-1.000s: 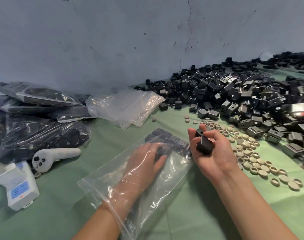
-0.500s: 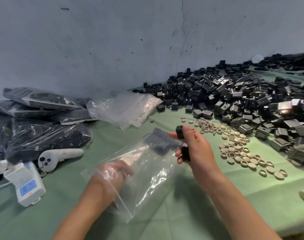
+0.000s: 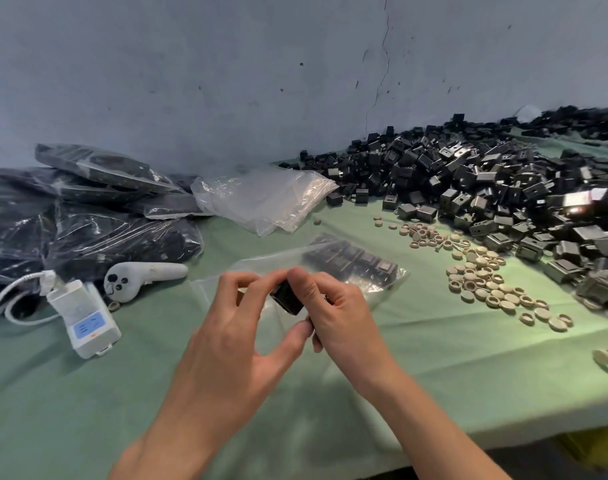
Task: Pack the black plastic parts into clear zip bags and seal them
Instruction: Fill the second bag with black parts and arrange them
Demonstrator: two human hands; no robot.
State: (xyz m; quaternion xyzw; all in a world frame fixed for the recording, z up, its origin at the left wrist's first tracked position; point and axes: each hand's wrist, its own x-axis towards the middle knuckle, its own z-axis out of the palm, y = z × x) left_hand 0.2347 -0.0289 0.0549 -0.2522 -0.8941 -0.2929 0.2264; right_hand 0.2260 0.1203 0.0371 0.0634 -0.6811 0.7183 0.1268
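Note:
A clear zip bag lies flat on the green cloth with a row of black plastic parts packed at its far end. Over its near end both hands meet. My right hand grips a black plastic part in its curled fingers. My left hand pinches the same part from the left with thumb and fingertips. A big heap of loose black parts covers the right side of the table up to the wall.
Filled bags of black parts are stacked at the left, with a pile of empty clear bags beside them. A white controller, a white device with a cable and several beige rings lie on the cloth. The table edge runs at lower right.
My left hand has come out of the bag and moved up to the part in my right hand. The bag has dropped flat onto the cloth.

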